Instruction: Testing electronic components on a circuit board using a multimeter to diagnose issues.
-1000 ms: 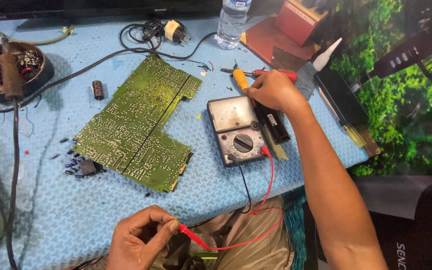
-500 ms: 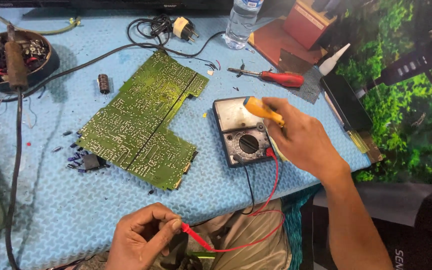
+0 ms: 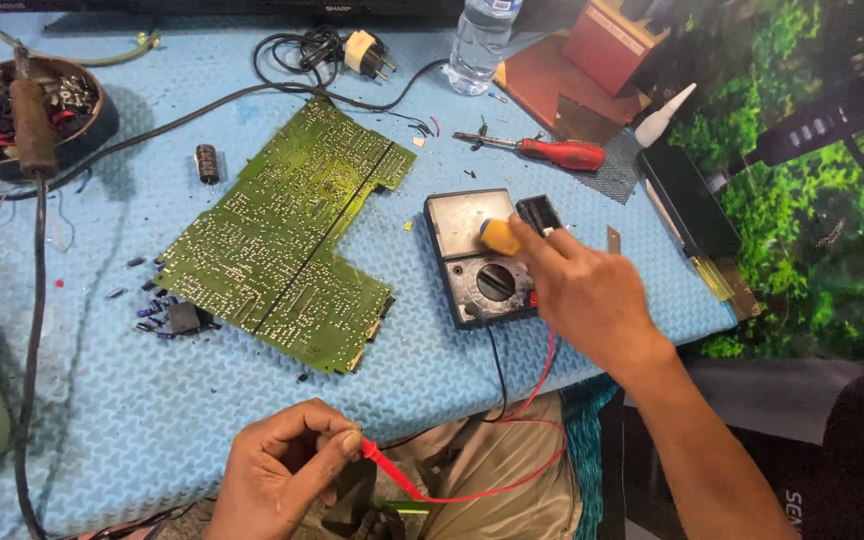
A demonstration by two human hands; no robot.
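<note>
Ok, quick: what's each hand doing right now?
Left hand: closed, pinching the red probe.
Right hand: closed on a yellow-handled tool over the multimeter.

Items I can log from the head view:

1. Meter [image 3: 482, 258]: black, boxy, flat on the blue mat right of centre. Pale rectangular display window fills its upper half, partly covered by my right hand [image 3: 592, 295].
2. Bottle [image 3: 480, 40]: clear plastic, top edge of the mat, wrapped in a pale label band; print too small to tell.
3. Box [image 3: 614, 38]: red, upper right, just beside the bottle.
4. Screen edge [image 3: 252, 8]: dark strip along the top border.
</note>
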